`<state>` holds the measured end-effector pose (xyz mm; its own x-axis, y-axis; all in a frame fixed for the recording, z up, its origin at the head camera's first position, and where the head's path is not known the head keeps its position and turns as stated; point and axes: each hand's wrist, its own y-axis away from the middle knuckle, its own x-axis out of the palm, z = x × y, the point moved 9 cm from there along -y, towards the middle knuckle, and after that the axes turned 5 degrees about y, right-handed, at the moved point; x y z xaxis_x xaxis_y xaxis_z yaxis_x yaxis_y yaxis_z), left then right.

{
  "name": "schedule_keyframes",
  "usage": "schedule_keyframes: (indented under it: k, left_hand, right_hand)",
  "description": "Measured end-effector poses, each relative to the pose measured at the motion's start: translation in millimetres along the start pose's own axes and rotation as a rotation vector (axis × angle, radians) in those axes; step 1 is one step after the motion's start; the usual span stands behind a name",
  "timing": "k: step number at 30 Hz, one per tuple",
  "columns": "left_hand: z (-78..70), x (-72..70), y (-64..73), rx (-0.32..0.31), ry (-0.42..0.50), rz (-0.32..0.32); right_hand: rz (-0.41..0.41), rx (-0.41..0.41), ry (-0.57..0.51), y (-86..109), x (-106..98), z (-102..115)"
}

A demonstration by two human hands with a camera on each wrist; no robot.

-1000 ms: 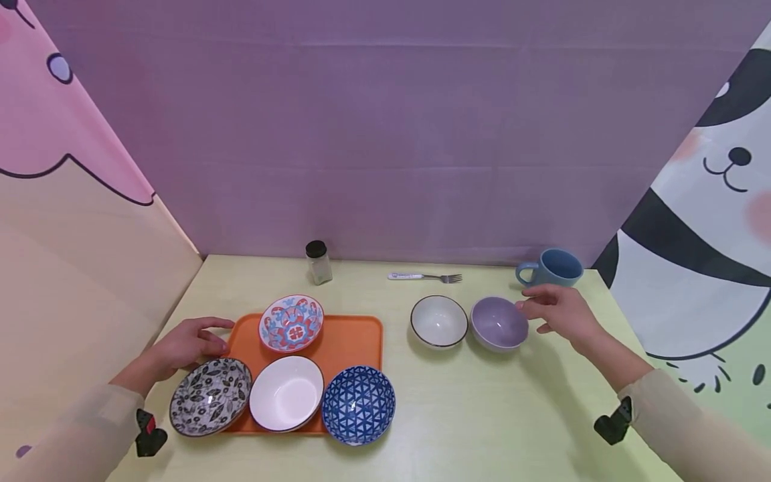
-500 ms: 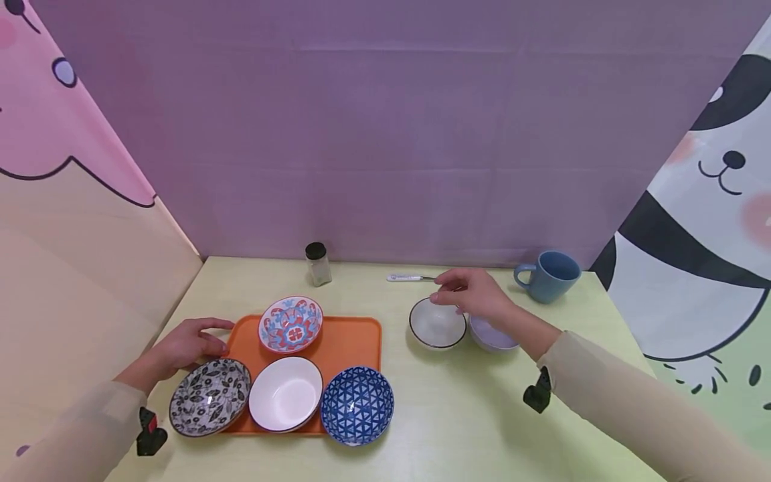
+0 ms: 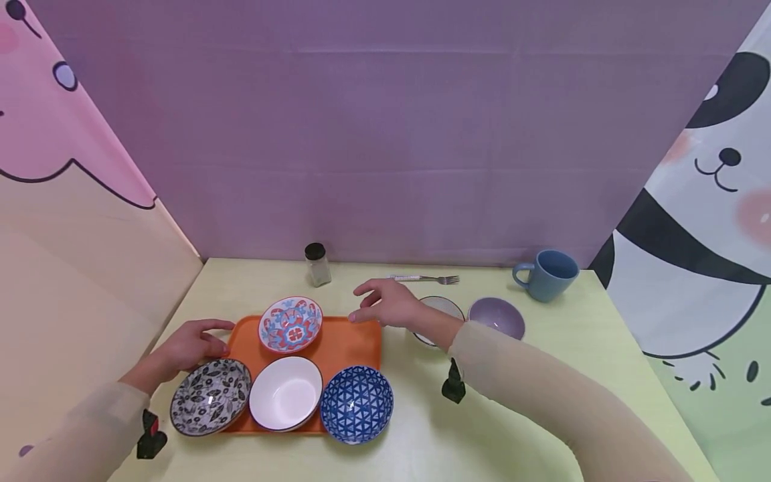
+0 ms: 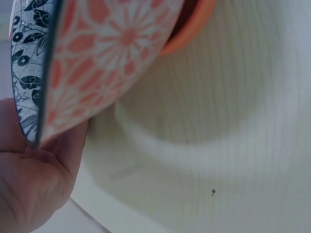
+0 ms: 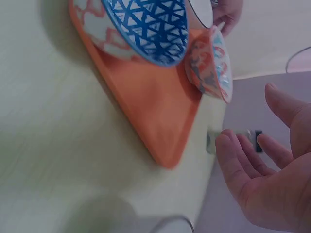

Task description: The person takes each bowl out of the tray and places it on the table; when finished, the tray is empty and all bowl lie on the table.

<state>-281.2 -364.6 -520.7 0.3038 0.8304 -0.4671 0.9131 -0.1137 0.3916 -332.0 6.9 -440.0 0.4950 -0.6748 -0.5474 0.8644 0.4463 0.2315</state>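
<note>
My left hand (image 3: 191, 345) rests at the left edge of the orange tray (image 3: 346, 341), just behind a black-and-white floral bowl (image 3: 211, 397). Its index finger stretches along the tray's corner; in the left wrist view the floral bowl (image 4: 30, 73) hides much of the fingers. My right hand (image 3: 385, 302) hovers over the tray's back right corner with its fingers apart and nothing in them. A red-and-blue patterned bowl (image 3: 290, 325) sits on the tray to its left. Along the tray's front are a white bowl (image 3: 286, 393) and a blue triangle-patterned bowl (image 3: 357, 405).
Right of the tray stand a white bowl with a dark rim (image 3: 442, 306), partly behind my right wrist, and a purple bowl (image 3: 496, 317). A blue mug (image 3: 551, 276), a fork (image 3: 442, 279) and a black-lidded jar (image 3: 318, 266) line the table's back, before a purple cloth wall.
My right hand has swept left from beside the purple bowl, over the dark-rimmed bowl, to the tray's back corner. The left hand and the bowls have stayed put.
</note>
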Motion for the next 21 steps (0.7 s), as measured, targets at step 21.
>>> schedule_keyframes:
  k: [21]
  left_hand:
    - [-5.0,-0.4,0.5,-0.029,-0.050,-0.018]
  right_hand:
    - [0.038,0.059,-0.080,-50.4,69.9,-0.3]
